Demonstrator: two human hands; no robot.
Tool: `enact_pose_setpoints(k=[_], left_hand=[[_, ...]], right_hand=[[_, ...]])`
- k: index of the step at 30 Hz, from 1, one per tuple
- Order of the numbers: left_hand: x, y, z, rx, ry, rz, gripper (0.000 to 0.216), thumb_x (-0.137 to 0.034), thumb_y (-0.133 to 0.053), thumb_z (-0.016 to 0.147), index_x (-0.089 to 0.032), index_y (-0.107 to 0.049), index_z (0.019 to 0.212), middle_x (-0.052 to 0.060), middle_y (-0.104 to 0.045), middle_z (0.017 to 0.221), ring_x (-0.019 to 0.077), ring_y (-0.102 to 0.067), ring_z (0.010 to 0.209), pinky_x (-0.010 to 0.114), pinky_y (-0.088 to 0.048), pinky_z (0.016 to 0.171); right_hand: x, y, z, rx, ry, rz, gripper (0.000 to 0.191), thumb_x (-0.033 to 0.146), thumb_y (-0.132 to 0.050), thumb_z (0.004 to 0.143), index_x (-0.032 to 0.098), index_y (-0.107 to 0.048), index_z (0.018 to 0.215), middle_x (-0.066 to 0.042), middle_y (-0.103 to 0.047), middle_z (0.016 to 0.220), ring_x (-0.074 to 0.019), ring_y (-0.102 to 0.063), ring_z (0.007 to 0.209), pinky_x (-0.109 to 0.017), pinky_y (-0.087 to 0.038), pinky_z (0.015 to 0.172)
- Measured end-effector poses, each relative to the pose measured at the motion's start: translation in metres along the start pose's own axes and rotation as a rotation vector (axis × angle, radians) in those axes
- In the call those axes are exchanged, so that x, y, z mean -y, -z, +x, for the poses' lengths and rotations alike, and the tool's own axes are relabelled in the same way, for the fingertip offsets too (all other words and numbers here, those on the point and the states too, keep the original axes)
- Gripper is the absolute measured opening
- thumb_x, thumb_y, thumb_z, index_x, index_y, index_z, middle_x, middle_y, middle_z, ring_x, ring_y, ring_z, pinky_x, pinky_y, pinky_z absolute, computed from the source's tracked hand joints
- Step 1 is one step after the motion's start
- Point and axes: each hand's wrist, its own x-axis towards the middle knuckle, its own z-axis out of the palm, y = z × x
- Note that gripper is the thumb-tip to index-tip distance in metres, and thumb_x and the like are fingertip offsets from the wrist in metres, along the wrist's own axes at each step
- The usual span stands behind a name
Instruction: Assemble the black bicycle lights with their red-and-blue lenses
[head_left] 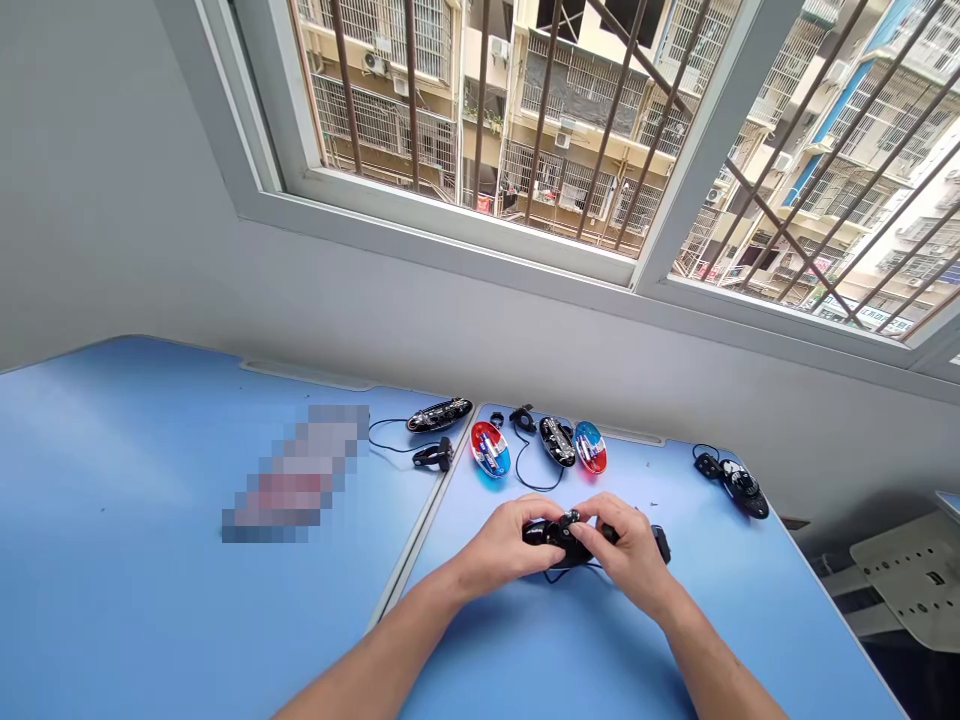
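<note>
Both my hands meet over a small black oval device (564,538) with a thin black cable, low on the blue table (150,560). My left hand (504,545) grips its left end with curled fingers. My right hand (628,552) holds its right side, thumb and forefinger pinched at a small part on top. A black clip-like piece (661,543) pokes out beside my right hand.
Beyond my hands lie a red-and-blue oval shell (490,449), a black base (556,441), another blue-and-red shell (590,446), a black oval unit (439,414) with a wired clip (433,456), and one more black unit (739,483) at right. A blurred-out patch (296,487) lies left. A barred window stands behind.
</note>
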Motion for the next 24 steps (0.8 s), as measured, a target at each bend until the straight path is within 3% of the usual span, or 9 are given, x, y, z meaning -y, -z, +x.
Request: enact_pose_setpoints(k=[24], left_hand=[[0.0077, -0.006, 0.0007, -0.073, -0.053, 0.052, 0.014, -0.025, -0.06, 0.069, -0.019, -0.07, 0.078, 0.005, -0.068, 0.091, 0.0241, -0.061, 0.09, 0.031, -0.047, 0.083]], right_hand=[[0.0028, 0.0001, 0.0008, 0.0, 0.036, -0.016, 0.011, 0.02, -0.06, 0.088, 0.018, -0.071, 0.087, -0.005, -0.068, 0.078, -0.0148, -0.059, 0.064, -0.025, -0.047, 0.06]])
